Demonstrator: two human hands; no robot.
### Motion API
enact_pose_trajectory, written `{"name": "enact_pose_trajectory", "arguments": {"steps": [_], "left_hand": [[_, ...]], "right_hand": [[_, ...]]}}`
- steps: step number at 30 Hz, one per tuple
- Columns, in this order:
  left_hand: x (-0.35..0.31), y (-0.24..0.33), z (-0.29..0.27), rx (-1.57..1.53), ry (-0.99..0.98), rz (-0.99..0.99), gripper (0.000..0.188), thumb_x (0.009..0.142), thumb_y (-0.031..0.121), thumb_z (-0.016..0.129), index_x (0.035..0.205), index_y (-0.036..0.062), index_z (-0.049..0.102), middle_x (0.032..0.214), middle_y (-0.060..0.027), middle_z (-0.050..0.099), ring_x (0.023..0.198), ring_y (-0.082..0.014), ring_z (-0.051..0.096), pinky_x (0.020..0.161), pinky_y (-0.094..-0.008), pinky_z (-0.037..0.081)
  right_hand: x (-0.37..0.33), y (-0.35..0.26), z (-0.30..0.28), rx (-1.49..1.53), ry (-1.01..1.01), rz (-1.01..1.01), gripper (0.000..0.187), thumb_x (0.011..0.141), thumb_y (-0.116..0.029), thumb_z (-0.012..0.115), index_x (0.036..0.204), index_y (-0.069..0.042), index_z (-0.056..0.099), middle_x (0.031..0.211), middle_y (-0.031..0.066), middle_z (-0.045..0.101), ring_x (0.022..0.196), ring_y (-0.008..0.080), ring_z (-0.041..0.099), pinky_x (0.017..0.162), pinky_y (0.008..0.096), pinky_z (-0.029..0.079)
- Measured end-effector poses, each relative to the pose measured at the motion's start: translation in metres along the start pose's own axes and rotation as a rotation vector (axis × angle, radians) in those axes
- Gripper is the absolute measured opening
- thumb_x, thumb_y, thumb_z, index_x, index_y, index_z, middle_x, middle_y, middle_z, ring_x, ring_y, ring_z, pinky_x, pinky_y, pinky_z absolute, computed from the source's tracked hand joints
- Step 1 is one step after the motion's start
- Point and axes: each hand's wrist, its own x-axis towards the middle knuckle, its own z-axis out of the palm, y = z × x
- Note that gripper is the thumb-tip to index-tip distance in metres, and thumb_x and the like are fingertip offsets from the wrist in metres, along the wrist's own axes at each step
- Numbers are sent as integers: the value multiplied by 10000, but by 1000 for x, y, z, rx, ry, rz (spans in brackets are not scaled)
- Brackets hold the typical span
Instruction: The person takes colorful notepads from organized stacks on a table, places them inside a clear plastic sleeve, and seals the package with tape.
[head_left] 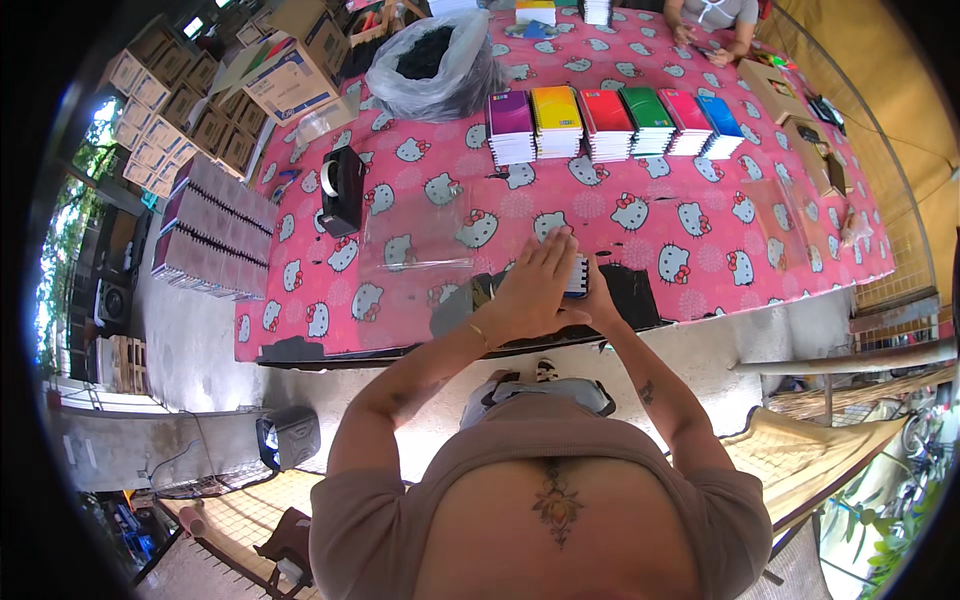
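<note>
Near the front edge of the table [395,320], my left hand [538,288] lies with its fingers stretched flat over a small spiral-bound notebook [579,280]. Most of the notebook is hidden; its dark coil, white page edges and a bit of blue show between my hands. My right hand [600,298] grips it from the right side, the fingers partly covered. Left of my hands, clear plastic sheets or bags [415,225] lie flat, beside a black tape dispenser [343,190]. Beyond my hands stands a row of notebook stacks with purple [510,115], yellow, red, green, pink and blue covers.
A translucent bag of black items [440,75] and an open cardboard box [290,80] stand at the far left. Large notebook stacks [215,235] rise at the left edge. Another person's hands [705,50] work at the far right, near open boxes [815,150]. More clear plastic [780,225] lies right.
</note>
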Motion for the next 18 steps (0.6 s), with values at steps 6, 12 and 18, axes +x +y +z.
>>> {"name": "enact_pose_trajectory", "arguments": {"steps": [6,12,18], "left_hand": [[0,-42,-10,-390,-100,-303,814,742,520,787,1251,-63,535,1185,-243,626,1086,-341,632,932,-435,491],[-104,-109,18,-1141,306,-1073,686,791,530,779,1061,-86,643,893,-177,692,792,-217,687,700,-337,556],[-185,-207,20,-859,290,-1176,679,815,610,708,914,-62,698,786,-172,699,742,-250,694,669,-368,539]], "right_hand": [[9,-11,15,-61,112,-185,775,695,-87,866,1333,-48,428,1124,87,621,1046,232,618,929,385,494],[27,-34,89,562,-100,518,518,865,-363,775,1205,-22,582,1038,33,635,930,115,611,813,286,493],[86,-24,199,320,-129,539,555,814,-520,779,1014,-11,687,784,11,640,688,83,598,598,288,468]]}}
